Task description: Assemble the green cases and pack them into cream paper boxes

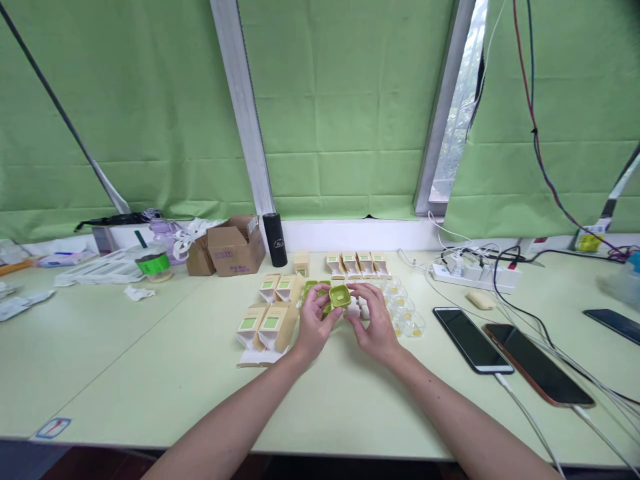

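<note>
A small green square cup (pixel 340 296) with a raised spot in its base is held up over the table, tilted toward me. My left hand (pixel 316 320) grips it from the left, thumb along its near side. My right hand (pixel 374 319) curls at its right edge, with fingertips at the upper corner and thumb near the lower one. White round pieces (pixel 354 307) show behind, between my right thumb and fingers. More green cups (pixel 311 287) lie behind my left hand, partly hidden. Clear plastic cups with yellow bases (pixel 406 312) stand right of my right hand.
Several small beige boxes (pixel 273 323) with green labels stand left, and more boxes (pixel 357 265) behind. A cardboard carton (pixel 236 247) and a black bottle (pixel 275 240) are at the back. Two phones (pixel 473 339) with cables and a power strip (pixel 475 277) lie right.
</note>
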`<state>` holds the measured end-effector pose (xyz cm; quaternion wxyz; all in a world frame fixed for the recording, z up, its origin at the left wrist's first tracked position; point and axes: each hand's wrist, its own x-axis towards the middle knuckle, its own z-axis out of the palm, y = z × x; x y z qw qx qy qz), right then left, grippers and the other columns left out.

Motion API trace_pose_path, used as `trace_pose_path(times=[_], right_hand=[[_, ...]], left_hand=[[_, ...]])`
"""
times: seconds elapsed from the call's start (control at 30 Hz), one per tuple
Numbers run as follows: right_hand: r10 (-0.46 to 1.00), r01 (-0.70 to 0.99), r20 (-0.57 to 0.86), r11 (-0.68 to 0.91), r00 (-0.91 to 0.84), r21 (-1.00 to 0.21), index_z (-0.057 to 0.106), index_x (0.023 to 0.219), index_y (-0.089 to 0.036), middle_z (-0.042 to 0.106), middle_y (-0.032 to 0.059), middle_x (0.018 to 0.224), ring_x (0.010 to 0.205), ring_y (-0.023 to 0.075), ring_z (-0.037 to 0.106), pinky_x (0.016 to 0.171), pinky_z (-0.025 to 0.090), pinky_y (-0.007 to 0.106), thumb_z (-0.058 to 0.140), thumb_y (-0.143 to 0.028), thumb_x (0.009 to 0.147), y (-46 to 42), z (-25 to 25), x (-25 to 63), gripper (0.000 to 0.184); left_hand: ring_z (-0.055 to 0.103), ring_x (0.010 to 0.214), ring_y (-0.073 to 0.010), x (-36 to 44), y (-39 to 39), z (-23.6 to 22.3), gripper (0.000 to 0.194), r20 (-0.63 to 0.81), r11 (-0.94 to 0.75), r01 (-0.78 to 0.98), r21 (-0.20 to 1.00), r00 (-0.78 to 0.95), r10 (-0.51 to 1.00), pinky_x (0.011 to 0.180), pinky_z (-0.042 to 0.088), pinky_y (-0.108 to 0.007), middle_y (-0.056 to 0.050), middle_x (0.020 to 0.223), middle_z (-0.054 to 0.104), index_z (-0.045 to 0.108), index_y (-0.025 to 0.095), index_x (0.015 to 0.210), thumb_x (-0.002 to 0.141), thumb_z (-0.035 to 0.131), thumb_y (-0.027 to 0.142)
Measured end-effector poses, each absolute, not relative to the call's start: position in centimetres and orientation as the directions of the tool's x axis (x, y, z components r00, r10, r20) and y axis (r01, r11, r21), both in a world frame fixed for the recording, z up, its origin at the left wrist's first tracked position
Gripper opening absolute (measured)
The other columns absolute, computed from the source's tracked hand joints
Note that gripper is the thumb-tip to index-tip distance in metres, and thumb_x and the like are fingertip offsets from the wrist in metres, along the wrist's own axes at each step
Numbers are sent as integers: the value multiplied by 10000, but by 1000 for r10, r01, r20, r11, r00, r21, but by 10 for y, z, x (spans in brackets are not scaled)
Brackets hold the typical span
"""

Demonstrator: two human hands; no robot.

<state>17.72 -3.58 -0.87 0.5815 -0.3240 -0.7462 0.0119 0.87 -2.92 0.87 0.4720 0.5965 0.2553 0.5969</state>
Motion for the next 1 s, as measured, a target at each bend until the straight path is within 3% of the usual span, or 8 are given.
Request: trace_pose_path(times=[0.17,0.57,0.83,1.0], right_hand=[[504,440,859,794,-91,-419,478,1400,-292,621,115,1410,1339,311,557,1101,521,565,629,-150,931,-36,-10,176,514],[495,479,869,770,-31,-422,484,1281,-256,589,104,1198,1163,308,563,971,538,522,613,-154,854,-30,-19,177,457],[561,486,828,730,-22,-482,492,1272,-251,569,113,1197,1118,306,542,923,531,500,620,-220,908,-34,-16,176,388],[569,482,821,732,-44,-481,494,1291,-258,545,114,1213,1152,316,529,952,516,511,629,-229,906,-38,-9,177,409]], left_hand=[[727,993,-238,11,-31,5,532,472,-453,-142,880,148,869,869,537,-342,-79,1033,760,494,240,1147,826,861,452],[678,935,-215,14,-35,5,378,534,-551,112,827,147,833,869,518,-339,-50,975,683,581,214,981,835,841,448],[696,949,-218,12,-36,9,412,548,-555,128,822,92,832,875,506,-332,-35,979,712,567,245,1080,831,853,405],[677,869,-194,11,-34,5,338,565,-574,145,806,99,819,826,503,-309,-9,888,678,550,244,1092,905,779,408]])
